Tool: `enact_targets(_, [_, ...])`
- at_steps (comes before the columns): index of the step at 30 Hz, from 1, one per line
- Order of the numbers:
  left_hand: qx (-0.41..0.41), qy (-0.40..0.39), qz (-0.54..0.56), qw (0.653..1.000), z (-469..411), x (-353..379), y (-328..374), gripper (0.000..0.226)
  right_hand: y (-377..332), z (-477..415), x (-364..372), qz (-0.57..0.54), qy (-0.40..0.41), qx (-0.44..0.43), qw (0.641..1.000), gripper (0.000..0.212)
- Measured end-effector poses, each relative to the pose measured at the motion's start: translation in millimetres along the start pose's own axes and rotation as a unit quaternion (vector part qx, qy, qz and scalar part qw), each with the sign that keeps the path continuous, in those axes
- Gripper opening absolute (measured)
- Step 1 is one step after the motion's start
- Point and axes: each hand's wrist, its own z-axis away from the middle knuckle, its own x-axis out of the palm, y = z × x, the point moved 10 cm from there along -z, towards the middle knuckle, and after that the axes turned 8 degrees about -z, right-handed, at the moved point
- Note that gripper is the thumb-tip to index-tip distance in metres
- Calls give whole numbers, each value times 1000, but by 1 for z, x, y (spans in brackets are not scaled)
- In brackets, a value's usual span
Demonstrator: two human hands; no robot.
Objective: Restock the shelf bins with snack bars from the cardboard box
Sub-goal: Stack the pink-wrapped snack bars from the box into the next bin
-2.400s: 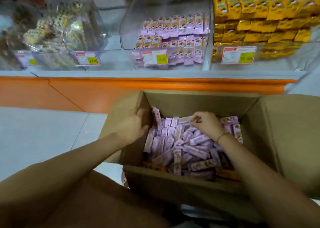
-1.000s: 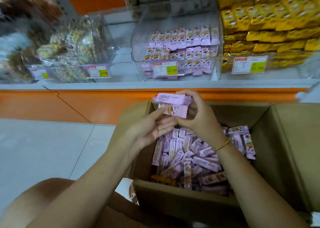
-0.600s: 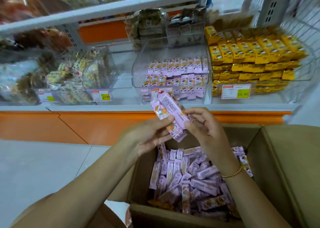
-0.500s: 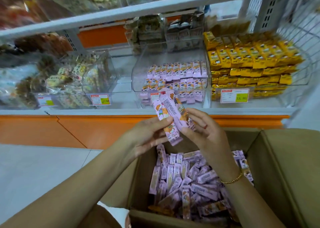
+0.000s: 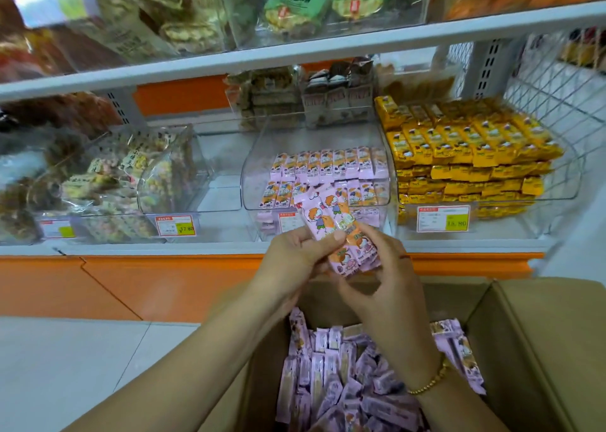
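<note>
My left hand [image 5: 295, 254] and right hand [image 5: 383, 284] both pinch a few pink foil-wrapped snack bars [image 5: 329, 223] above the brown cardboard box [image 5: 541, 333], in front of the clear plastic shelf bin [image 5: 255, 169]. They look light, slick and easy to crush, so I'd hold them by their flat sides.

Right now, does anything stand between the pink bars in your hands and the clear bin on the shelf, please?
Nothing visible does. The left hand and right hand hold the pink bars in front of the clear bin; only its own low front wall lies ahead, under an open top.
</note>
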Motion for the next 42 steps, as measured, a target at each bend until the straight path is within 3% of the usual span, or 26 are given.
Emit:
enact_targets(3, [66, -18, -67, 995, -14, -3, 25, 51, -1, -33, 0, 52, 5, 14, 999, 67])
enact_targets(5, [145, -60, -180, 971, -20, -3, 47, 50, 6, -69, 2, 73, -13, 48, 996, 65])
enact_targets(6, [182, -49, -294, 937, -24, -10, 55, 49, 11, -88, 4, 97, -29, 69, 992, 64])
enact_targets(8, [216, 47, -534, 816, -32, -34, 65, 53, 21, -123, 10, 172, -73, 110, 976, 62])
enact_targets(9, [207, 78, -599, 769, -34, -44, 65, 52, 24, -137, 16, 212, -101, 122, 964, 62])
enact_targets(11, [176, 87, -651, 733, -39, -53, 57, 47, 29, -156, 32, 280, -161, 138, 936, 63])
enact_targets(14, [175, 81, -652, 733, -41, -52, 55, 45, 32, -171, 56, 377, -238, 145, 883, 38])
enact_targets(17, [186, 82, -640, 741, -39, -52, 59, 44, 50, -175, 78, 415, -290, 165, 847, 42])
enact_targets(19, [184, 75, -643, 739, -39, -52, 58, 44, 67, -173, 90, 396, -314, 195, 841, 37])
enact_targets(23, [189, 70, -635, 746, -37, -54, 56, 51, 83, -172, 106, 325, -317, 218, 864, 31])
enact_targets(28, [211, 64, -611, 760, -28, -58, 52, 59, 91, -177, 93, 236, -247, 234, 910, 18])
enact_targets(32, [234, 57, -579, 779, -8, -62, 45, 40, 26, -166, 55, 134, -97, 78, 983, 17])
enact_targets(35, [176, 8, -574, 800, 2, -70, 5, 21, -9, -118, 40, 51, -95, -13, 994, 17])
enact_targets(38, [101, -33, -623, 775, 13, -82, -46, 20, 18, -54, 52, 35, -179, 7, 983, 16])
enact_targets(42, [-35, -117, -714, 690, 30, -98, -114, 67, 128, 26, 85, 85, -300, 170, 935, 16])
